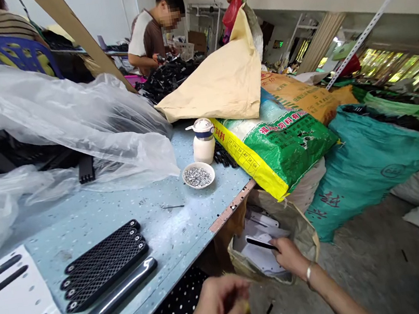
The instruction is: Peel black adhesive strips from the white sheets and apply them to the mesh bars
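Observation:
My right hand (289,256) reaches down into an open brown sack (303,232) beside the table and is closed on a thin black strip (261,244) among white parts. My left hand (217,310) hovers near my lap below the table edge, fingers curled; I cannot tell whether it holds anything. On the blue speckled table (131,210) lie several black slotted plastic handles (103,262) side by side, with one glossy black handle (114,298) nearest me.
A small white bowl of metal screws (198,175) and a white bottle (203,140) stand near the table's right edge. Clear plastic sheeting (51,128) covers black parts at left. Filled green and yellow sacks (282,146) pile up at right. Another person (153,29) works at the far end.

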